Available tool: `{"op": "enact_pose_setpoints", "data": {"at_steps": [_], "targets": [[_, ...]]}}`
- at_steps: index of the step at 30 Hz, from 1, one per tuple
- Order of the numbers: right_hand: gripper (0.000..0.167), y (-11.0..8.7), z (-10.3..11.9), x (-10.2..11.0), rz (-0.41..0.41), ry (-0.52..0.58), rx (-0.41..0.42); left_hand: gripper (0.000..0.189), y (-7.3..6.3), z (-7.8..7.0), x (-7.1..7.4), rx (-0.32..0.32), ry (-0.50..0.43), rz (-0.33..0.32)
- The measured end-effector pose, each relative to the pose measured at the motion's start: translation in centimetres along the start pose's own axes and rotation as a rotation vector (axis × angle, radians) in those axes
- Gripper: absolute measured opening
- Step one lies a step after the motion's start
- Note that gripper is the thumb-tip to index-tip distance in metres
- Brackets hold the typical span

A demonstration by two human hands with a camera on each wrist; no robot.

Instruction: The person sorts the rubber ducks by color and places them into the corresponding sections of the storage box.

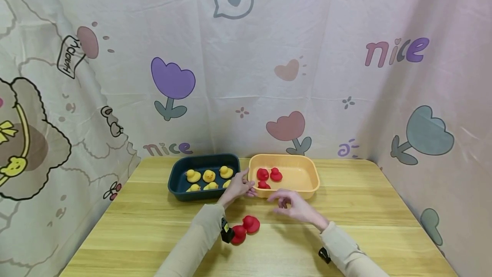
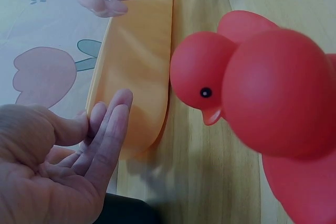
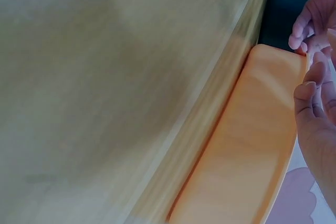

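My left hand (image 1: 239, 186) is at the left front corner of a yellow-orange tray (image 1: 297, 176), its fingers extended near the rim. In the left wrist view, the thumb and index finger of that hand (image 2: 63, 166) come close together beside the tray wall, with no object visible between them. My right hand (image 1: 295, 207) hovers by the tray's front edge, fingers loosely bent, holding nothing. Three red rubber ducks (image 1: 276, 175) sit at the tray's left end. Two more red rubber ducks (image 1: 251, 224) lie on the table by my left wrist, partly hidden by the wrist camera.
A dark blue tray (image 1: 177, 190) holding several yellow rubber ducks (image 1: 193, 176) stands left of the yellow-orange one, partly behind my left hand. Both trays are at the back of the wooden table (image 1: 357, 208), before a printed curtain (image 1: 238, 54).
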State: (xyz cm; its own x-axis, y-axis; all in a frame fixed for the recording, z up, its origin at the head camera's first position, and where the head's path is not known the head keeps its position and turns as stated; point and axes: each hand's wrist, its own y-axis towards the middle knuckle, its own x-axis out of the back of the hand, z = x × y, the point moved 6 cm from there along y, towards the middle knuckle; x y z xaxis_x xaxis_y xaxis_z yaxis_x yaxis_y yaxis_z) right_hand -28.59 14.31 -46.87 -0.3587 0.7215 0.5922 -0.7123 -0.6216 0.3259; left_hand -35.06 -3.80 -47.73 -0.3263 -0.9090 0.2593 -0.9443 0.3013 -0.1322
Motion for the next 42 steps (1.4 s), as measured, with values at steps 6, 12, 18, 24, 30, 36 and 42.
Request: {"op": "enact_pose_setpoints", "data": {"at_steps": [6,12,18,24,30,36,42], "targets": [[0.029,0.5,0.1,-0.5,0.030,-0.006,-0.019,0.068,0.1,0.2,0.0,0.003,0.002,0.000],[0.029,1.0,0.2,-1.2,0.058,0.007,0.002,0.068,0.2,0.2,0.0,0.016,-0.003,0.001],[0.028,1.4,0.6,-1.9,0.118,0.012,0.021,0.069,0.2,0.1,0.0,0.008,-0.007,0.003],[0.028,1.8,1.0,-2.9,0.168,0.009,0.062,0.067,0.1,0.1,0.0,0.011,-0.011,-0.002],[0.029,2.4,1.1,-3.8,0.182,0.024,0.036,0.067,0.1,0.2,0.1,0.009,-0.001,-0.010],[0.030,2.8,1.0,-4.6,0.190,0.053,-0.007,0.067,0.1,0.2,0.1,0.014,0.019,-0.017],[0.030,3.2,0.7,-5.1,0.217,0.031,-0.035,0.067,0.0,0.1,0.1,0.027,0.018,-0.020]]}}
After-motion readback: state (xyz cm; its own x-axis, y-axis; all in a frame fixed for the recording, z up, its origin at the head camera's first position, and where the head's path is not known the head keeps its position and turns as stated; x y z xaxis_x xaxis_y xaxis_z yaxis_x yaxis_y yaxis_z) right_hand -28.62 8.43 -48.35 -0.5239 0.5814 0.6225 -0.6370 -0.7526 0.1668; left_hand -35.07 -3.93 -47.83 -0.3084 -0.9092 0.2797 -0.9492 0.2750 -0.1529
